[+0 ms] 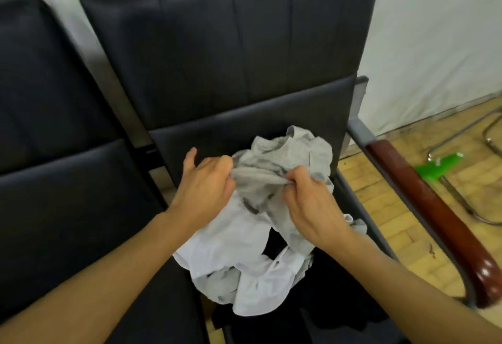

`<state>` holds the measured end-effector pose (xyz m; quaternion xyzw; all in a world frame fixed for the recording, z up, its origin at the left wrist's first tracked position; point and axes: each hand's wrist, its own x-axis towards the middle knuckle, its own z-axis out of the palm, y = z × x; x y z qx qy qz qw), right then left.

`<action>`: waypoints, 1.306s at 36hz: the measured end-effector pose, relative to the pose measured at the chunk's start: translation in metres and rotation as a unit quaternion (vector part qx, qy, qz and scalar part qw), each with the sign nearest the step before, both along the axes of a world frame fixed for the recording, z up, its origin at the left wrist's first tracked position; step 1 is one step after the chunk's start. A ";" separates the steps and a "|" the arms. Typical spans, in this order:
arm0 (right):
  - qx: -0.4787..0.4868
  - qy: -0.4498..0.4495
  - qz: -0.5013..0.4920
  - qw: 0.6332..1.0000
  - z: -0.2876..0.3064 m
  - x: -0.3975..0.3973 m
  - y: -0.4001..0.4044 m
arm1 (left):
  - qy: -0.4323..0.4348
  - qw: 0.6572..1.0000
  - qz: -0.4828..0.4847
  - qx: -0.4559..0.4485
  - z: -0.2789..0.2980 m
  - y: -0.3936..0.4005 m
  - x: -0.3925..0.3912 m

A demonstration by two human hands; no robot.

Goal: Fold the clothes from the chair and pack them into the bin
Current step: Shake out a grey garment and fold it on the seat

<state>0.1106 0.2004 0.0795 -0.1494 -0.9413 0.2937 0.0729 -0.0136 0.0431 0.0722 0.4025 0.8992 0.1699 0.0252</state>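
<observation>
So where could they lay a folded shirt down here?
The next seat, left of the clothes, is bare. The strip of seat between the backrest and the grey garment is free but narrow. Around both hands (left, right) the white garment crowds it.

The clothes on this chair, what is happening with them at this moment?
A person is picking up a grey garment from the heap on the black chair. The left hand and the right hand each pinch its edge, lifting it off a white garment and something dark beneath. Nothing looks folded yet, and no bin is in view.
</observation>
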 end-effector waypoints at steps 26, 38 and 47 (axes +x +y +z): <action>0.059 0.089 0.207 0.973 0.553 0.062 -0.211 | 0.121 0.989 0.066 -0.042 0.583 -0.294 0.097; 0.122 0.049 0.149 0.980 0.572 0.064 -0.338 | -0.208 0.895 0.136 0.371 0.621 -0.405 0.116; -0.021 0.240 0.168 0.956 0.578 0.071 -0.419 | -0.364 0.782 0.104 0.496 0.642 -0.414 0.127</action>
